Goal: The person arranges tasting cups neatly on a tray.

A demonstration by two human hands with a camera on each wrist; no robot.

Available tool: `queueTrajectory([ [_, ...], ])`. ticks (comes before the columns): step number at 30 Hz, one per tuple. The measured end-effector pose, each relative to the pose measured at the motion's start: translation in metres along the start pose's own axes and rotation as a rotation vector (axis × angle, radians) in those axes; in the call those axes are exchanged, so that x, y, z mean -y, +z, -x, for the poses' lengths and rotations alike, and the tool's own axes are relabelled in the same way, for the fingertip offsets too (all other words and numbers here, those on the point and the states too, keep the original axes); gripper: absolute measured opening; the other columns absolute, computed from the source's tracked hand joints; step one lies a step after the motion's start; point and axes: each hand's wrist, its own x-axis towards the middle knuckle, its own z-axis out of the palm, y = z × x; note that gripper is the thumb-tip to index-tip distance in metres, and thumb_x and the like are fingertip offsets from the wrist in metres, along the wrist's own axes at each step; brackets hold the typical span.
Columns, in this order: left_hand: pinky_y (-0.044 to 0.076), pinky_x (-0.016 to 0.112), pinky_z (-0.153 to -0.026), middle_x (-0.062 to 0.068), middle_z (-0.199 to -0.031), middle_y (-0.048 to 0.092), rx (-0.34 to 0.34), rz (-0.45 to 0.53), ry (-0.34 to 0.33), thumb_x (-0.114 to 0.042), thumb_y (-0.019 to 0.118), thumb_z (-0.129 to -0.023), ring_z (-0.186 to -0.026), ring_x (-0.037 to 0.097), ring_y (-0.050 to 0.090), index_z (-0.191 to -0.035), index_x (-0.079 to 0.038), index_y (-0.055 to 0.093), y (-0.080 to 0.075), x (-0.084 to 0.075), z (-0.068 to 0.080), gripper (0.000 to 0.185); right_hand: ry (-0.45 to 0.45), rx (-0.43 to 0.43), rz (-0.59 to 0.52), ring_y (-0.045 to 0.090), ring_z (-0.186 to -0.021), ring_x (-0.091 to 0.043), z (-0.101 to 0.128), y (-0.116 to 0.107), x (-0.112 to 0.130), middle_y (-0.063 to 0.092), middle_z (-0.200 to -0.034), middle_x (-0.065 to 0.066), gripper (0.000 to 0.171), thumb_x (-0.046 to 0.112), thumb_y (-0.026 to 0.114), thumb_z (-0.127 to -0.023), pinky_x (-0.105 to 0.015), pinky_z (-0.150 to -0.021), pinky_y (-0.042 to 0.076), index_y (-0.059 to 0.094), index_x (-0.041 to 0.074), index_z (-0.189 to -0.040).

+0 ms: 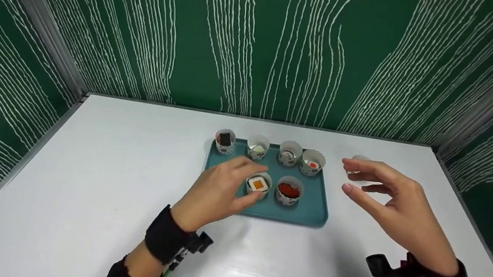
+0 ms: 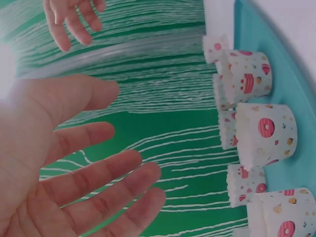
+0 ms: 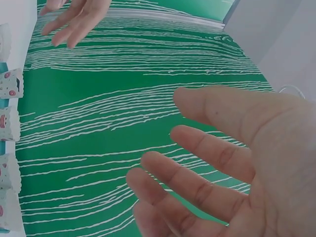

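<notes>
My left hand (image 1: 222,189) hovers over the left part of a teal tray (image 1: 307,216), fingers parted and holding nothing. Past its fingertips stands a printed paper cup with a white piece with an orange square (image 1: 258,184). Beside that is a cup with a red-topped piece (image 1: 289,190). Along the tray's far side stand cups with a dark piece (image 1: 225,140), a pale piece (image 1: 257,148), a whitish piece (image 1: 289,154) and a red-dotted piece (image 1: 313,164). My right hand (image 1: 391,207) is raised right of the tray, holding nothing, its fingers gently bent.
Behind the right hand a whitish cup (image 1: 361,157) shows only partly, off the tray. The tray lies on a white table (image 1: 89,177). Green panels with white wavy lines (image 1: 273,46) rise behind and at both sides. Each wrist wears a black strap (image 1: 167,236) with a camera.
</notes>
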Motion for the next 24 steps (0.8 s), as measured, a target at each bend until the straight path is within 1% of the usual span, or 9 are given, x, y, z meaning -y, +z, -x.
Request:
queueTrajectory([
  [5,0.063,0.038,-0.091,0.007,-0.126,0.072,0.005,0.017,-0.001,-0.027,0.079,-0.1,-0.113,0.021,0.073,-0.139,-0.013,0.07,-0.006,-0.002,0.002,0.043,0.003,0.005,-0.005,0.067,-0.111,0.009,-0.003,-0.001,-0.006,0.074,-0.131,-0.001,0.04,0.022,0.078,-0.101,-0.003,-0.092,0.049,0.07,0.031,-0.139],
  [10,0.064,0.037,-0.088,0.005,-0.122,0.073,0.006,0.024,0.001,-0.027,0.079,-0.1,-0.109,0.019,0.074,-0.135,-0.013,0.073,-0.01,-0.001,0.005,0.038,0.048,0.011,0.003,0.065,-0.11,0.011,-0.009,0.001,-0.02,0.072,-0.128,0.007,0.037,0.027,0.077,-0.102,-0.004,-0.09,0.048,0.07,0.031,-0.138],
  [12,0.064,0.037,-0.087,0.005,-0.121,0.073,0.005,0.027,0.001,-0.028,0.08,-0.099,-0.109,0.019,0.074,-0.133,-0.012,0.074,-0.011,-0.001,0.005,0.038,0.069,0.016,0.014,0.064,-0.11,0.011,-0.012,0.001,-0.029,0.071,-0.127,0.008,0.037,0.03,0.077,-0.102,-0.004,-0.089,0.047,0.069,0.029,-0.138],
  [15,0.064,0.038,-0.087,0.006,-0.121,0.074,0.012,0.038,-0.002,-0.028,0.08,-0.099,-0.11,0.021,0.074,-0.132,-0.01,0.074,-0.012,0.0,0.006,0.037,0.111,0.038,0.038,0.064,-0.11,0.009,-0.019,0.001,-0.045,0.071,-0.129,0.002,0.038,0.035,0.076,-0.102,-0.003,-0.088,0.046,0.068,0.025,-0.138],
  [17,0.064,0.038,-0.088,0.006,-0.121,0.074,0.016,0.042,-0.006,-0.027,0.08,-0.099,-0.11,0.022,0.074,-0.131,-0.01,0.074,-0.014,0.001,0.006,0.037,0.144,0.061,0.071,0.065,-0.114,0.001,-0.026,-0.001,-0.056,0.071,-0.132,-0.003,0.043,0.039,0.075,-0.102,-0.007,-0.09,0.047,0.066,0.023,-0.141],
  [19,0.064,0.037,-0.086,0.006,-0.121,0.074,0.016,0.043,-0.01,-0.026,0.08,-0.099,-0.107,0.021,0.075,-0.13,-0.01,0.075,-0.016,0.002,0.006,0.036,0.176,0.09,0.1,0.066,-0.121,-0.015,-0.033,-0.004,-0.069,0.07,-0.135,-0.011,0.049,0.042,0.074,-0.102,-0.021,-0.099,0.054,0.063,0.019,-0.145],
  [21,0.064,0.037,-0.085,0.006,-0.121,0.074,0.011,0.04,-0.011,-0.026,0.08,-0.099,-0.106,0.021,0.075,-0.13,-0.01,0.075,-0.018,0.003,0.005,0.035,0.203,0.124,0.13,0.064,-0.128,-0.035,-0.04,-0.006,-0.082,0.066,-0.14,-0.019,0.057,0.045,0.072,-0.103,-0.043,-0.104,0.056,0.059,0.016,-0.15],
  [23,0.064,0.037,-0.085,0.005,-0.121,0.074,0.008,0.035,-0.012,-0.025,0.08,-0.099,-0.105,0.02,0.074,-0.129,-0.011,0.075,-0.02,0.004,0.006,0.034,0.232,0.161,0.142,0.058,-0.133,-0.051,-0.047,-0.008,-0.095,0.06,-0.144,-0.027,0.064,0.046,0.071,-0.104,-0.064,-0.105,0.052,0.053,0.011,-0.154],
  [24,0.064,0.037,-0.085,0.005,-0.121,0.074,0.008,0.032,-0.013,-0.025,0.079,-0.099,-0.106,0.02,0.074,-0.13,-0.011,0.075,-0.021,0.004,0.006,0.034,0.248,0.179,0.146,0.055,-0.134,-0.055,-0.051,-0.009,-0.101,0.057,-0.145,-0.03,0.067,0.046,0.071,-0.104,-0.071,-0.105,0.048,0.051,0.009,-0.156],
])
